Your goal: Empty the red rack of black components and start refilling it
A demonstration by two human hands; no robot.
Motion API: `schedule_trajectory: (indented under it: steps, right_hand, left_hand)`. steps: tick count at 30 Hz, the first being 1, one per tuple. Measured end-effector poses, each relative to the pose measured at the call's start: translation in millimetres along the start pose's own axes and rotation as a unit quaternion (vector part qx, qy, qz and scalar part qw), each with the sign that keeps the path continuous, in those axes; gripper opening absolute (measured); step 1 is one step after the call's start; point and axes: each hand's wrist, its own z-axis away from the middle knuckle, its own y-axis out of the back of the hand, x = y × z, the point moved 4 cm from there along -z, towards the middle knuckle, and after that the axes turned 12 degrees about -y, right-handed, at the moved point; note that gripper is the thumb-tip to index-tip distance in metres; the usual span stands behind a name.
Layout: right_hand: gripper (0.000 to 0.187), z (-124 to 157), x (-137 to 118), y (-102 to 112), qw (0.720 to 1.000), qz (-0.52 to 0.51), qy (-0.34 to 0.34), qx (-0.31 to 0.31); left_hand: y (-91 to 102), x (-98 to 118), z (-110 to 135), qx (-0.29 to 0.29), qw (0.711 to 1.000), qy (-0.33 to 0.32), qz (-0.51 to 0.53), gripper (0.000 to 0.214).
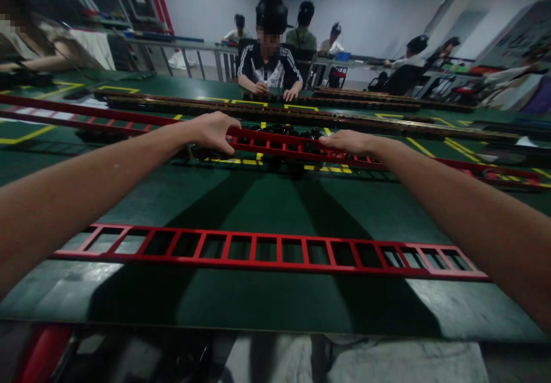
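A long red ladder-like frame point(286, 146) stretches across the far half of the green table. My left hand point(215, 132) is closed around it left of the middle, thumb on the near side. Further right, my right hand point(346, 142) grips the same frame, its fingers partly hidden behind the rail. Small dark parts, too blurred to name, lie behind and beneath the frame between my hands. A second red ladder-like frame point(267, 266) rests flat nearer to me, under my forearms, with neither hand on it.
Long brown slotted strips point(206, 105) lie across the table beyond my hands. Yellow tape lines point(419, 146) mark the green table top point(275, 205). A person point(269, 64) sits opposite, hands on the table. Other people sit further back and at the left.
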Motion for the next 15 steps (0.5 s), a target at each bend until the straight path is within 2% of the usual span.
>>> schedule_trajectory:
  steps: [4,9,15]
  right_hand:
    - [0.074,-21.5,-17.5,-4.9,1.000,-0.004,-0.022,-0.019]
    - [0.070,-30.9,-12.2,-2.6,0.997,0.022,-0.074,0.006]
    - [0.066,-19.4,-9.9,1.5,0.997,-0.016,-0.014,-0.070]
  left_hand:
    - [2.6,-10.1,-11.1,0.006,1.000,-0.005,-0.003,0.049]
    - [4.2,-17.5,-15.4,0.003,1.000,-0.001,-0.006,0.055]
    - [12.2,7.4,4.3,-0.026,0.999,0.007,-0.025,0.051]
